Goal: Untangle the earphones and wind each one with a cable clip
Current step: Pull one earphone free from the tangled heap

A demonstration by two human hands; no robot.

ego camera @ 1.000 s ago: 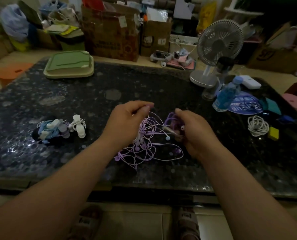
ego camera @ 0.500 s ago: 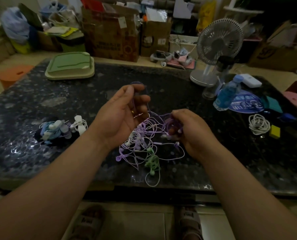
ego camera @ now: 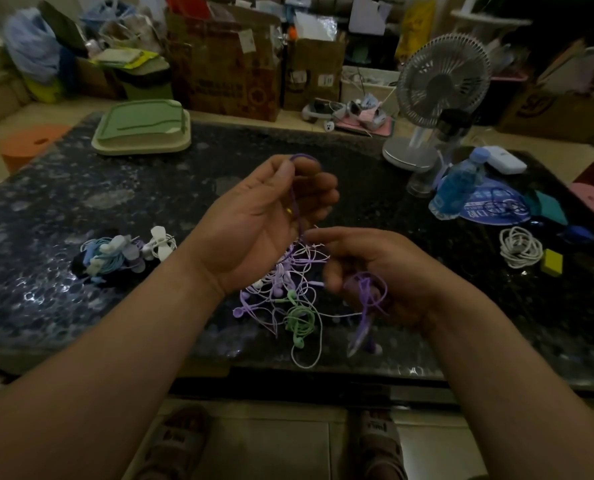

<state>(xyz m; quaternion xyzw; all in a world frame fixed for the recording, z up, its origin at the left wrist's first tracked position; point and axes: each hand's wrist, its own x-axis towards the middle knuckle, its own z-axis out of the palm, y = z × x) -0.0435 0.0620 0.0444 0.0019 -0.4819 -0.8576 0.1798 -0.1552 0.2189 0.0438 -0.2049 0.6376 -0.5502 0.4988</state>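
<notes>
Separating step: one purple earphone [ego camera: 298,206] is being drawn clear of the tangle [ego camera: 281,289]. Judged mid-task, since wound sets already lie aside.
Left hand [ego camera: 254,220]: raised over the table [ego camera: 63,209], palm toward the camera. Thumb and forefinger pinch the purple cord at its top loop, and the cord runs down across the palm. It is probably held high so the strand hangs straight and its crossings show.
Right hand [ego camera: 389,268]: lower and nearer, at the tangle's right edge. The lower fingers curl round gathered loops of the same purple cord, and the forefinger is stretched toward the left hand. The hand is blurred, so exact fingertip contact cannot be told. Loose ends dangle below the palm.
Tangle: lilac, white and green cords heaped near the table's front edge, under and between the hands.
Green earphone [ego camera: 299,320]: on the heap's near side, touched by neither hand.
Finished bundle [ego camera: 115,259]: left of the left forearm, wound sets with white cable clips [ego camera: 158,240]. It is likely kept well apart so finished sets do not get mixed back in.
White coil [ego camera: 519,245]: far right, beside a yellow block [ego camera: 552,261].
Next move, judged: feed the purple strand out crossing by crossing, then wind and clip it.
Risk: a hard pull could cinch the knots or drag the heap off the edge.
</notes>
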